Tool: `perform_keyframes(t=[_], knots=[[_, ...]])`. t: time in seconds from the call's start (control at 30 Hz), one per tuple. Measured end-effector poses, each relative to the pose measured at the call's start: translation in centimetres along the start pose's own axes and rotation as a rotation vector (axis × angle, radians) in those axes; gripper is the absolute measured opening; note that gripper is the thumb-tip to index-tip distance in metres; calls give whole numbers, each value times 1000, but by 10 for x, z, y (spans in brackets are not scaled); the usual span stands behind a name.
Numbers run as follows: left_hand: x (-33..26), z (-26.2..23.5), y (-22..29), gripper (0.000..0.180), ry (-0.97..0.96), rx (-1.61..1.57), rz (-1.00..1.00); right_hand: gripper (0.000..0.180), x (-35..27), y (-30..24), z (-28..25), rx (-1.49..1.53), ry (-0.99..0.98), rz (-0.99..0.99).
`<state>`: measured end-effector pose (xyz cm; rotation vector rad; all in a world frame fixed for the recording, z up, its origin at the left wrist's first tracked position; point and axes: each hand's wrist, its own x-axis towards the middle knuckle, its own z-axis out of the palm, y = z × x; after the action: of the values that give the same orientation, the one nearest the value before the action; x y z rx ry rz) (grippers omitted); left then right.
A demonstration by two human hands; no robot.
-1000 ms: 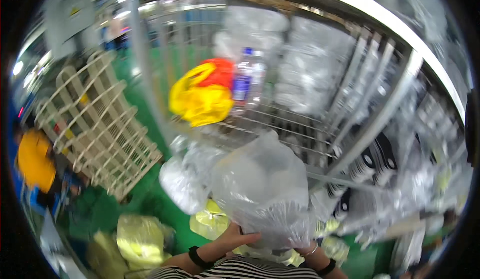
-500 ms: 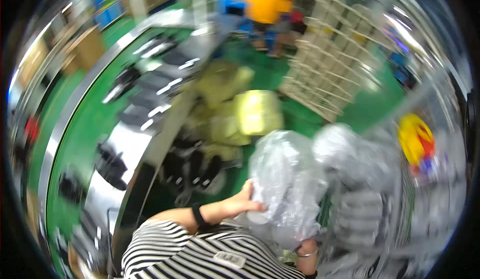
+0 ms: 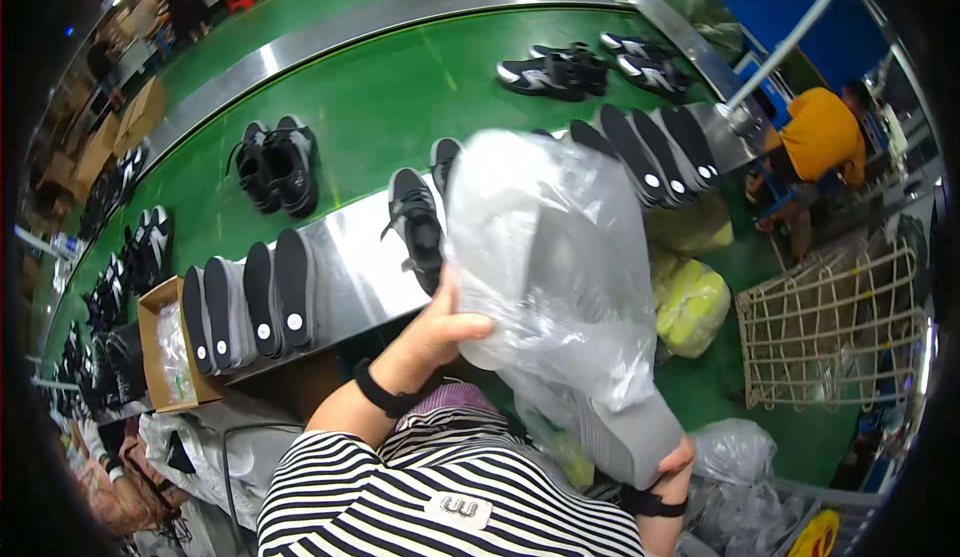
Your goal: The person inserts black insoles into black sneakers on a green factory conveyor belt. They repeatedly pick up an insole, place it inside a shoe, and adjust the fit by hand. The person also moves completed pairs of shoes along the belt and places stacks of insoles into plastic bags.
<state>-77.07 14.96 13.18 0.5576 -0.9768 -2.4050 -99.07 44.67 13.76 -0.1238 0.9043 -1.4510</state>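
A clear plastic bag [image 3: 555, 227] with a stack of grey insoles [image 3: 625, 432] in it is held up before my chest. The stack's lower end shows at the bag's bottom right. My left hand [image 3: 440, 327] grips the bag's left side, its thumb lying over the front. At the lower end my right hand [image 3: 677, 465] closes round the insoles; part of its fingers is hidden behind them. Just beyond my left hand stands a black and grey sneaker [image 3: 413, 222] on a metal ledge [image 3: 355, 247]. The bag covers part of the ledge behind it.
Stacks of black-topped insoles [image 3: 293, 292] line the ledge on both sides. Pairs of sneakers [image 3: 275, 167] stand on the green belt [image 3: 390, 87]. At the left is a cardboard box [image 3: 158, 307]; at the right are a yellow bundle [image 3: 693, 307], a white rack [image 3: 830, 327] and a person in orange [image 3: 820, 137].
My view has swung left, so the belt and ledge now lie ahead and the person in orange sits far right. The bag has come with my hands to the ledge.
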Motion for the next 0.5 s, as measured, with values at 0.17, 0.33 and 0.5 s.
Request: perform_keyframes(t=[0.17,0.33,0.5], knots=[[-37,-74,71,82,270,-46,314,93,96,-31,67,-111,-129,98],[-38,-162,58,77,620,-66,414,85,154,-23,58,-129,-220,116],[-32,-199,5,84,807,254,113,77,190,-11,80,-148,-260,148]])
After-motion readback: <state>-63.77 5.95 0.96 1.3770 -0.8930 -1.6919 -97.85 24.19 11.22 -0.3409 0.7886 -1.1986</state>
